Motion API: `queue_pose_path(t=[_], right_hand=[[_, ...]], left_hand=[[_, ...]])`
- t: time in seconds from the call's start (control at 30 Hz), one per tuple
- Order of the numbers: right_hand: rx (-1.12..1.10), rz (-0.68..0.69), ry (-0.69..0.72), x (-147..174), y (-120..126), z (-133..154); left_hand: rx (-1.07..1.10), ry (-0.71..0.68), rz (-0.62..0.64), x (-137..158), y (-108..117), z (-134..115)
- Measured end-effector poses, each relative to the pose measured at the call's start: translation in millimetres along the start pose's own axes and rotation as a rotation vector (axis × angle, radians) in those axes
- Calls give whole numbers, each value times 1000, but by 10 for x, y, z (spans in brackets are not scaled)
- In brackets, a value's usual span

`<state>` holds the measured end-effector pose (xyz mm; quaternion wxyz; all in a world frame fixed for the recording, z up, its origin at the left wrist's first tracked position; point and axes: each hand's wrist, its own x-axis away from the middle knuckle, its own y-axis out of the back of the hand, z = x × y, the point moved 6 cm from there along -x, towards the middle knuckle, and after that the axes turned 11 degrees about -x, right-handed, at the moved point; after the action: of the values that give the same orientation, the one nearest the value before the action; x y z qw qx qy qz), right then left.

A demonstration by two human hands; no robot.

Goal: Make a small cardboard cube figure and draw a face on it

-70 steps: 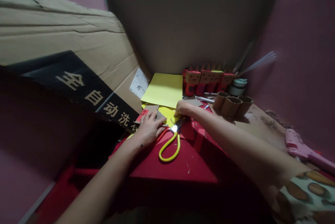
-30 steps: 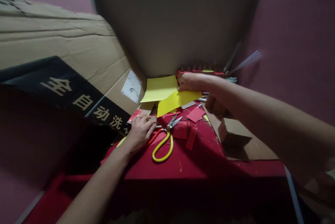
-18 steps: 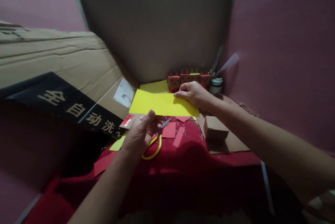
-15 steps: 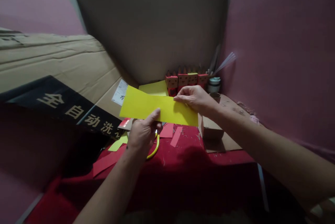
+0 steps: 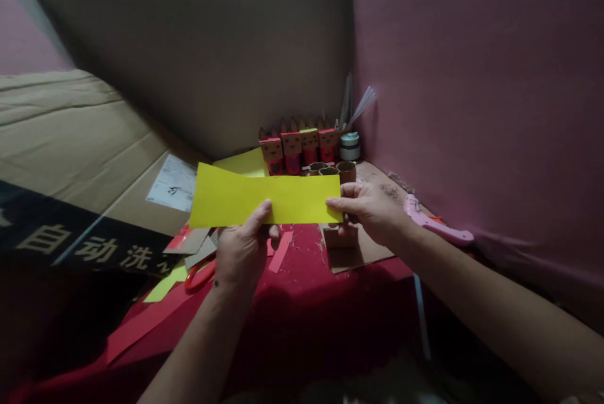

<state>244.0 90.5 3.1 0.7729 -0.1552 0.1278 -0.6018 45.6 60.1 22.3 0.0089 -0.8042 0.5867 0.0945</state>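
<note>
Above the table, a yellow paper strip is stretched out level between my hands. My left hand pinches its lower edge near the middle, thumb on the front face and fingers behind. The right-hand end of the strip is gripped by my right hand, its thumb lying on the front. Behind and below the strip's right end is a small cardboard box on a flat cardboard piece. Several cardboard tubes stand just behind, partly hidden.
Red paper pieces and a red scissor handle lie on the red cloth at left. Several box-headed figures stand at the back beside a lidded jar. A pink tool lies right. A large carton leans left.
My right hand has moved from the strip's top edge to its right end. The strip now sits more level. The view has turned to the right.
</note>
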Motion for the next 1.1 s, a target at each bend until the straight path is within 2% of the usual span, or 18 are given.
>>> queue_pose_path(t=[0.13,0.27,0.37,0.43,0.57,0.77,0.83,0.9,1.0,1.1], right_hand=[[26,42,99,-55,13,209],[38,33,226,-54,-120,374],[72,59,225,-1,-210,314],[104,36,189,31,-170,222],[115,-12,123,11,34,81],[88,-28,77,-52,163,44],[88,-48,90,-61,171,86],[79,-94,163,-49,181,193],[73,-158,292,21,162,371],[90,-136,342,103,72,426]], left_hand=[[-85,-26,42,-109,30,-214],[-173,-57,133,-145,56,-313],[-175,-10,280,-26,-81,-164],[-133,56,362,66,-217,-3],[-106,89,368,92,-407,188],[-59,90,399,12,-523,206],[-47,92,374,-63,-449,192],[-34,90,298,-209,-264,151],[-20,68,102,-550,194,71],[-35,119,-30,-915,640,129]])
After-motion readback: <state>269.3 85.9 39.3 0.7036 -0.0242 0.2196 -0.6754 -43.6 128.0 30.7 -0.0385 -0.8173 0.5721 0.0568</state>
